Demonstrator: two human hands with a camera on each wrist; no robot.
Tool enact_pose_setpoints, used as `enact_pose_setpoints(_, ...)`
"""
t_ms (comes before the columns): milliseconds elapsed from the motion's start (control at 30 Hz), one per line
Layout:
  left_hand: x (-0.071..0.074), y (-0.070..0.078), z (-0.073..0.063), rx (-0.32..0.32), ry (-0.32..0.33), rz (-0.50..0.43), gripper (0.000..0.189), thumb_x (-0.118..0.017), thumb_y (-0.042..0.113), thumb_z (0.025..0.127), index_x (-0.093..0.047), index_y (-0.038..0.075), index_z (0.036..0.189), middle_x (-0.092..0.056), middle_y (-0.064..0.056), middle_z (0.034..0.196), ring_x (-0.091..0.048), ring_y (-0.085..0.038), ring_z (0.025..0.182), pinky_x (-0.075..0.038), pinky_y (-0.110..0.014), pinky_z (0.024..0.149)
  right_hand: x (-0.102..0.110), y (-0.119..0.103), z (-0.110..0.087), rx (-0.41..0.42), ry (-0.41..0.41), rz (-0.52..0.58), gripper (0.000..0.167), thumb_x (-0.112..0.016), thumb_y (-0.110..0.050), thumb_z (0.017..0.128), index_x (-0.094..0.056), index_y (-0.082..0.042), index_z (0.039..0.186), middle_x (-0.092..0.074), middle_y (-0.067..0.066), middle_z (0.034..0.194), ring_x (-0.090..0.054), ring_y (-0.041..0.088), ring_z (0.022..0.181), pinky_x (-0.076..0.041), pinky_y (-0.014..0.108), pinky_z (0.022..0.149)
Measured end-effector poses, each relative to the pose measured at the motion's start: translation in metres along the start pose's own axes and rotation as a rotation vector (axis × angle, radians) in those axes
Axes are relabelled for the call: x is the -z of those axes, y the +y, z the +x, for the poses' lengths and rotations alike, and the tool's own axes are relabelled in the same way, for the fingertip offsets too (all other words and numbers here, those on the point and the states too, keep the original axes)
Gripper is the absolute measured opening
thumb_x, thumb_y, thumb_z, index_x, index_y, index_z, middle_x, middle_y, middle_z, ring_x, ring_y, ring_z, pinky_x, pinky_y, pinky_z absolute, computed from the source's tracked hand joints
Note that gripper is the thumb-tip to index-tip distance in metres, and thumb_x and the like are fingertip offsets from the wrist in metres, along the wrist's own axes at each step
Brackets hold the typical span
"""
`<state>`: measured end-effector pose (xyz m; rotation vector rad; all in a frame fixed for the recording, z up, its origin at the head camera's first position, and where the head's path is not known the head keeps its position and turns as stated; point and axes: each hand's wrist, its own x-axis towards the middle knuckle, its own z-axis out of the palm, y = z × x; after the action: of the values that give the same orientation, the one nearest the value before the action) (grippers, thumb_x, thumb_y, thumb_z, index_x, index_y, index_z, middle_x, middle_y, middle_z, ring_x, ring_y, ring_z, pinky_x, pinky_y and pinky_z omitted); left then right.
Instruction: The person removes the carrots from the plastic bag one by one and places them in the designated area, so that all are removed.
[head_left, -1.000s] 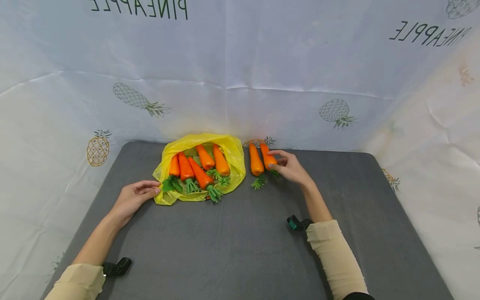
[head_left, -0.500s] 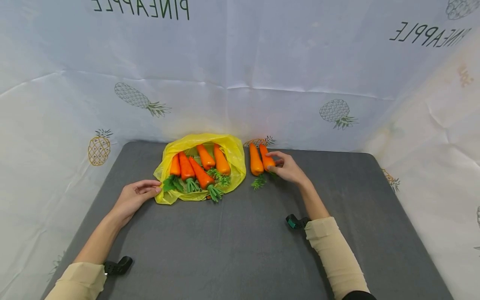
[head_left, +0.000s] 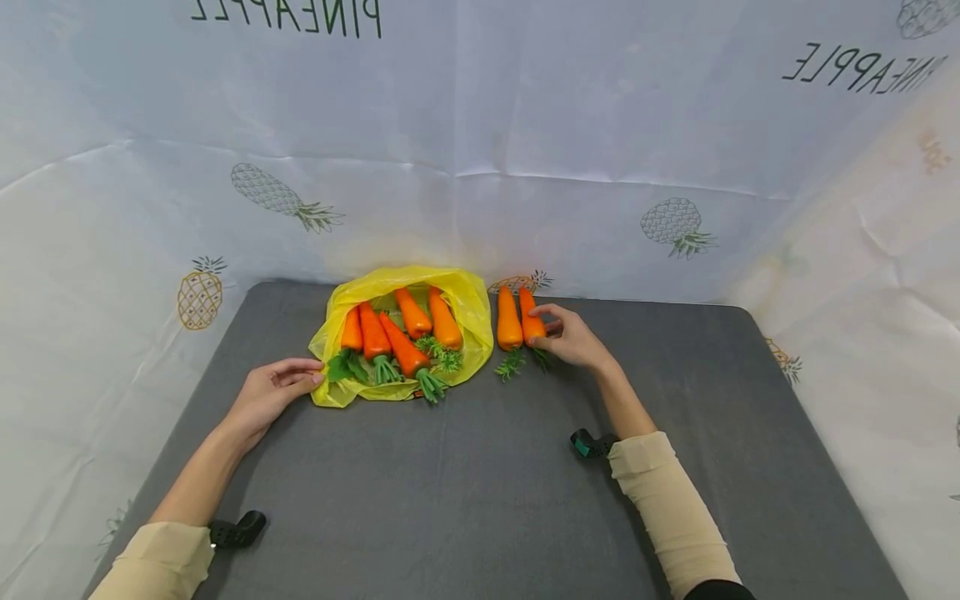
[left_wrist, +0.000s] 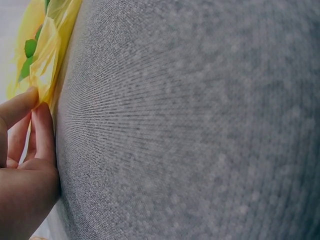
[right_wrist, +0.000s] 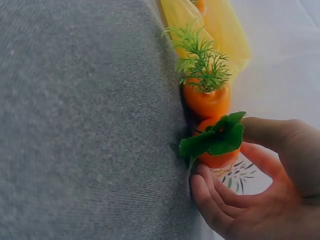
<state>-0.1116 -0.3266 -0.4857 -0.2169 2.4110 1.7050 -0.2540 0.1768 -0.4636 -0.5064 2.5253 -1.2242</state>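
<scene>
At the back left of the table, a yellow plastic bag (head_left: 478, 304) lies with its mouth toward me and several orange carrots (head_left: 403, 348) inside. My left hand (head_left: 272, 393) pinches the bag's near left edge; the left wrist view shows thumb and fingertips on the thin plastic (left_wrist: 47, 55). Right of the bag, two carrots lie side by side, leafy ends toward me. My right hand (head_left: 572, 338) holds the right-hand carrot (head_left: 532, 323) between thumb and fingers. Its broad green leaves (right_wrist: 217, 140) show in the right wrist view, close against the neighbouring carrot (right_wrist: 205, 102) with feathery greens.
The grey table (head_left: 465, 492) runs back to a white cloth (head_left: 570, 108) printed with pineapples, which hangs behind and at both sides. Black wrist devices sit on the left wrist (head_left: 238, 530) and right wrist (head_left: 592, 443).
My right hand has shifted slightly left with its carrot, closing the space to the neighbouring carrot, which has also slid a little left. My left hand stays on the bag's edge.
</scene>
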Motion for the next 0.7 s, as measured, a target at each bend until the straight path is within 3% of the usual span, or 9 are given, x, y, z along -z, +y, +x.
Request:
enact_pose_setpoints(333, 0.0001, -0.0001, 0.0036, 0.018, -0.006, 0.002, 0.053, -0.074, 0.029, 0.106, -0.062, -0.003, 0.146, -0.077, 0.027, 0.102, -0.07, 0.009, 0.098, -0.056, -0.011, 0.087, -0.0013, 0.0018, -0.0017, 0.021, -0.008, -0.006, 0.052, -0.072, -0.013, 0.105, -0.056, -0.004, 0.153, -0.056, 0.034, 0.152, -0.061, 0.051, 0.136, -0.057, 0.062, 0.104)
enact_pose_setpoints(700, -0.0001, 0.0021, 0.0002, 0.017, -0.004, -0.004, 0.054, -0.074, 0.029, 0.106, -0.062, -0.005, 0.145, -0.077, 0.026, 0.1, -0.07, 0.009, 0.097, -0.056, -0.011, 0.087, 0.0045, -0.0057, -0.0015, -0.026, -0.001, -0.025, 0.05, -0.07, -0.017, 0.106, -0.056, -0.005, 0.153, -0.054, 0.032, 0.155, -0.06, 0.05, 0.137, -0.056, 0.062, 0.103)
